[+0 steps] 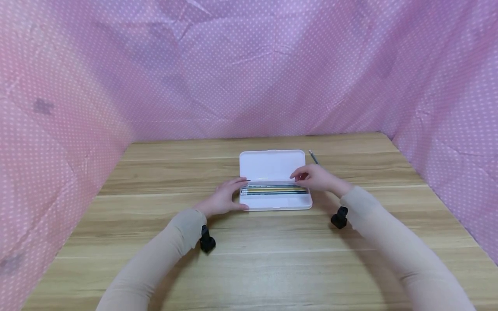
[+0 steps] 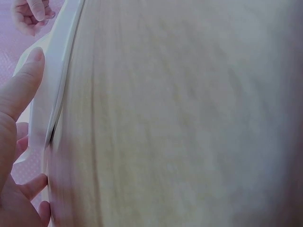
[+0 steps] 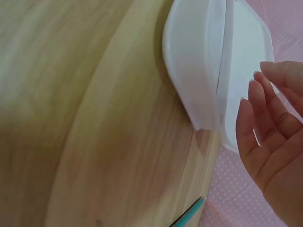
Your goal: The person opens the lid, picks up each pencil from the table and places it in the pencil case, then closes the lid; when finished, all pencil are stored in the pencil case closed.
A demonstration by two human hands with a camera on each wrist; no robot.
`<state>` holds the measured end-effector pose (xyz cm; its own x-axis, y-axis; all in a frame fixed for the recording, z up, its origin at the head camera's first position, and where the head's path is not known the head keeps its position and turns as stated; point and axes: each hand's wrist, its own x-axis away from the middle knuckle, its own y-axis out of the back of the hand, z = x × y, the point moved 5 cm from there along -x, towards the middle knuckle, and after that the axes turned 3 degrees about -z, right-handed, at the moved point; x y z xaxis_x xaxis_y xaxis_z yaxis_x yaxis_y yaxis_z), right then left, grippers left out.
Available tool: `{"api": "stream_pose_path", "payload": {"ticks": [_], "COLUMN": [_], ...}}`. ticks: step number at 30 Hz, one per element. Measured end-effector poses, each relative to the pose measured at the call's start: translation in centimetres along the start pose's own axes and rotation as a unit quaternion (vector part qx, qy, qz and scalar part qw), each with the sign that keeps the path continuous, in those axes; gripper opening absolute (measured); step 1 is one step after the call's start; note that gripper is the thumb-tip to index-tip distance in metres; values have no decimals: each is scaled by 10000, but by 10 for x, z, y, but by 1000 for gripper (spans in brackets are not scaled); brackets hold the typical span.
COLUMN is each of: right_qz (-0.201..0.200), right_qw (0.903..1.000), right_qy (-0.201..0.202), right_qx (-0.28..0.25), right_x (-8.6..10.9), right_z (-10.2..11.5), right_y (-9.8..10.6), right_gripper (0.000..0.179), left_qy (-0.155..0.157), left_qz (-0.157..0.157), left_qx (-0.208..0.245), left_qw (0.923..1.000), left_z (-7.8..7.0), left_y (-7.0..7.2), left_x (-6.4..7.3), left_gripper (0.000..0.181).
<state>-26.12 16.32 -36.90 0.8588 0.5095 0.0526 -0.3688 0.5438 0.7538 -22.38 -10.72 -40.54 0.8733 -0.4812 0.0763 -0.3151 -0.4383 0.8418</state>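
A white pencil case (image 1: 275, 203) lies with its lid (image 1: 272, 163) raised at the back. Several pencils (image 1: 274, 189), dark green and yellow, lie side by side inside it. My left hand (image 1: 222, 197) holds the case's left end, thumb at the front corner and fingers at the hinge side. Over the right part of the case hovers my right hand (image 1: 313, 178), its fingers loosely bent. The right wrist view shows nothing between the right thumb and fingertips (image 3: 255, 87). Beyond that hand lies a loose dark pencil (image 1: 313, 156), partly hidden by it.
The wooden table (image 1: 264, 263) carries the case near its far edge. Pink dotted cloth (image 1: 249, 77) hangs behind the table and on both sides. A small black camera (image 1: 207, 241) sits at the left wrist, another black camera (image 1: 339, 217) at the right.
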Motion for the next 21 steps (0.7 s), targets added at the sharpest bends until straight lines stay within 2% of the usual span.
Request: {"api": "stream_pose_path", "payload": {"ticks": [7,15,21], "right_qz": [-175,-383,-556], "right_qw": [9994,9991,9981], "right_qy": [-182,-137,-269], "right_qx": [-217,-78,-26], "right_x": [11,21,25], "right_z": [-12,-25,-36], "right_y": [6,15,25], "right_gripper": [22,22,25], "left_qy": [62,33,51], "left_qz": [-25,-39,-45], "left_qx": [20,-40,-13], "left_qw": [10000,10000,10000], "left_z": [2,2,1], "left_y": [-2,-2,-2], "left_x": [0,-1,-1], "left_gripper": [82,83,83]}}
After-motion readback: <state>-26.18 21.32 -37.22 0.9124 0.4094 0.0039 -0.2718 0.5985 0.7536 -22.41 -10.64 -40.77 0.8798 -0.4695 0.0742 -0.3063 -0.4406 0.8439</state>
